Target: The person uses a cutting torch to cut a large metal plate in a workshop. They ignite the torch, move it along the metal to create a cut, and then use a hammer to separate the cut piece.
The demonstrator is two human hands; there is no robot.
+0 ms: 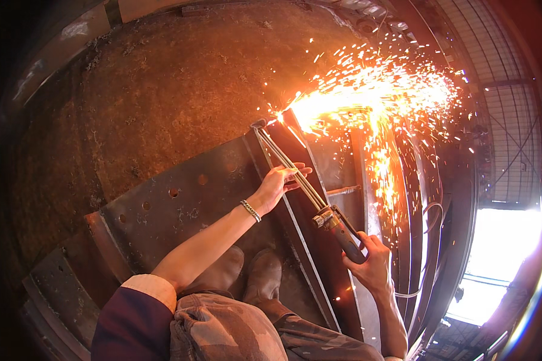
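Note:
A cutting torch (327, 218) slants across the middle, its long metal tubes reaching up and left to a bent head. My right hand (372, 262) is wrapped around its dark handle, below the brass valve fittings. Higher up, my left hand (277, 185) steadies the tubes, fingers curled against them. The torch head is close to the upper end of a long reddish-brown steel beam (337, 283). From that end a bright burst of sparks (373, 99) sprays to the right and falls downward. Glare hides the exact spot where the flame meets the metal.
A broad rusty steel plate (156, 96) fills the upper left. Below it lies a grey steel strip (168, 207) with several round holes. My boots (264, 274) stand near the beams. Further steel ribs and a thin hose (436, 207) are at the right, beside bright openings (500, 246).

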